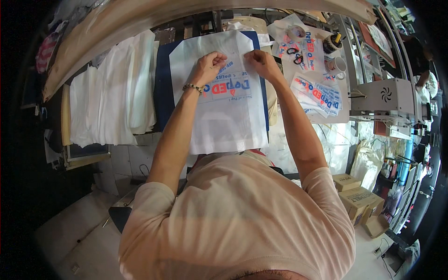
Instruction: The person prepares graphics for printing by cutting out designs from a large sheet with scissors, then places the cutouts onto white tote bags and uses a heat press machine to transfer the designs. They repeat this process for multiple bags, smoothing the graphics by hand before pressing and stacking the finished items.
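A white fabric sheet or flat bag (224,128) lies on a dark blue board (164,107) in front of me. Over its upper middle is a thin see-through film (228,88) printed in red and blue. My left hand (210,66), with a beaded bracelet at the wrist, is closed in a pinch at the film's far left part. At the film's far right corner, my right hand (262,64) pinches too, fingertips pointing inward. The fingertips partly hide the film's edge.
White fabric pieces (109,93) are stacked to the left. On the right-hand table are more printed films (316,95), black scissors (295,56), a tape roll (296,32) and a white mug (335,66). A grey machine box (383,97) stands beyond; cardboard boxes (359,200) sit on the floor.
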`<state>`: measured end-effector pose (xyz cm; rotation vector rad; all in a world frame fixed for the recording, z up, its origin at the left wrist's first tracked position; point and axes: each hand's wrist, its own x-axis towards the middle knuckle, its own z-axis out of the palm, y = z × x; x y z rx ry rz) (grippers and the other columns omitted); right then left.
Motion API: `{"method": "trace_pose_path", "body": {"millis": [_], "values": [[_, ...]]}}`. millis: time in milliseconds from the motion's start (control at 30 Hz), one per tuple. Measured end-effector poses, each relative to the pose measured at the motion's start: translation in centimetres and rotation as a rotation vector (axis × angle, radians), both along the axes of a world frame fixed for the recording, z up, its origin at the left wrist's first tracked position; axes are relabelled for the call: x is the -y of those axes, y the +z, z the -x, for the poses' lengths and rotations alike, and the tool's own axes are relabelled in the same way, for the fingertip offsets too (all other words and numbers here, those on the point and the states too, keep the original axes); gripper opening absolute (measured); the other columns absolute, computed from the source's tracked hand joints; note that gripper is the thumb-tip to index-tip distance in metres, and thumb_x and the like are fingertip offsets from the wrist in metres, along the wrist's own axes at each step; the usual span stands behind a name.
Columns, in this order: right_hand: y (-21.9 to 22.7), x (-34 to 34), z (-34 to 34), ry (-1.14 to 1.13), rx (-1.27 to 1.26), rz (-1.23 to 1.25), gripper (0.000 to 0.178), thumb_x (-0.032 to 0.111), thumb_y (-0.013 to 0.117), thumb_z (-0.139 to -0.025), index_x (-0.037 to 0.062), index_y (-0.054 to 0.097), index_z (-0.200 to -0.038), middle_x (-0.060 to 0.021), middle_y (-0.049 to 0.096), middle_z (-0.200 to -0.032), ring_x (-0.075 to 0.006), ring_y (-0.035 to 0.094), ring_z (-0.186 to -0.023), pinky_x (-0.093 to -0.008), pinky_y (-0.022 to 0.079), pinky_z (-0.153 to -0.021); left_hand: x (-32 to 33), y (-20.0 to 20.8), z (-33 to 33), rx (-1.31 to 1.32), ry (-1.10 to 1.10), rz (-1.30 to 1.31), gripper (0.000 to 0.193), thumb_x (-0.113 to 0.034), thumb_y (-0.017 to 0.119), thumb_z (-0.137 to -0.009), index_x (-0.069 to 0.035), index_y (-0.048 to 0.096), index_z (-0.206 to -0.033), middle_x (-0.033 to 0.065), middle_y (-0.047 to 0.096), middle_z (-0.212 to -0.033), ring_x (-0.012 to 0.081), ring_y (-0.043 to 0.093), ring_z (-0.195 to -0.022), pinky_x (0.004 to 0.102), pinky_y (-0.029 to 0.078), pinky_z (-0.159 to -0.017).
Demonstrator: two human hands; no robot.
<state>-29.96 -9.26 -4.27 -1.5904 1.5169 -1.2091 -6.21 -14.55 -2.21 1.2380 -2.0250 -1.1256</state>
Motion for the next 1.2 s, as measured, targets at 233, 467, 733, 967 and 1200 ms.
{"method": "trace_pose_path", "body": {"millis": [233, 467, 733, 967, 1200], "values": [[1.1, -4.0, -0.6, -0.199, -0.019, -0.046, 0.018, 0.012, 0.071, -0.088, 0.0015, 0.077, -0.100, -0.0142, 0.069, -0.087, -0.0210, 0.067, -0.079, -0.0319, 0.053, -0.073, 0.1, 0.2, 0.2, 0.000, -0.088, -0.019, 0.020, -0.008, 0.074, -0.091, -0.003, 0.072, -0.110, 0.0075, 0.075, -0.097, 0.0152, 0.071, -0.088, 0.0295, 0.057, -0.080], [0.6, -8.6, -3.7, -0.301, -0.163, 0.056, 0.015, 0.010, 0.072, -0.084, 0.0053, 0.078, -0.098, -0.0132, 0.058, -0.084, -0.0268, 0.061, -0.071, -0.0361, 0.050, -0.065, -1.7, 0.5, 2.4, 0.024, -0.231, 0.013, 0.023, -0.005, 0.076, -0.087, -0.002, 0.071, -0.109, 0.0085, 0.075, -0.091, 0.0156, 0.072, -0.083, 0.0291, 0.058, -0.076], [0.4, -9.4, -4.0, -0.279, -0.217, 0.185, 0.013, 0.006, 0.074, -0.080, 0.0042, 0.077, -0.094, -0.0127, 0.057, -0.083, -0.0281, 0.059, -0.076, -0.0388, 0.048, -0.066, -1.7, 0.7, 3.3, 0.071, -0.193, 0.111, 0.025, -0.008, 0.079, -0.083, -0.003, 0.071, -0.106, 0.0109, 0.075, -0.089, 0.0187, 0.074, -0.082, 0.0316, 0.059, -0.075], [0.7, -10.0, -4.2, -0.240, -0.315, 0.296, 0.016, 0.004, 0.074, -0.077, 0.0044, 0.078, -0.093, -0.0129, 0.058, -0.083, -0.0308, 0.058, -0.082, -0.0432, 0.047, -0.072, -1.5, 0.5, 3.4, 0.059, -0.168, 0.092, 0.024, -0.009, 0.080, -0.083, -0.004, 0.071, -0.105, 0.0085, 0.075, -0.087, 0.0168, 0.073, -0.080, 0.0313, 0.059, -0.075], [1.2, -10.2, -4.5, -0.259, -0.313, 0.301, 0.015, 0.006, 0.075, -0.077, 0.0047, 0.078, -0.091, -0.0126, 0.058, -0.085, -0.0306, 0.058, -0.083, -0.0432, 0.045, -0.072, -1.1, 0.7, 3.2, 0.066, -0.197, 0.082, 0.025, -0.008, 0.080, -0.082, -0.003, 0.070, -0.104, 0.0079, 0.075, -0.088, 0.0161, 0.072, -0.082, 0.0307, 0.058, -0.077]]}}
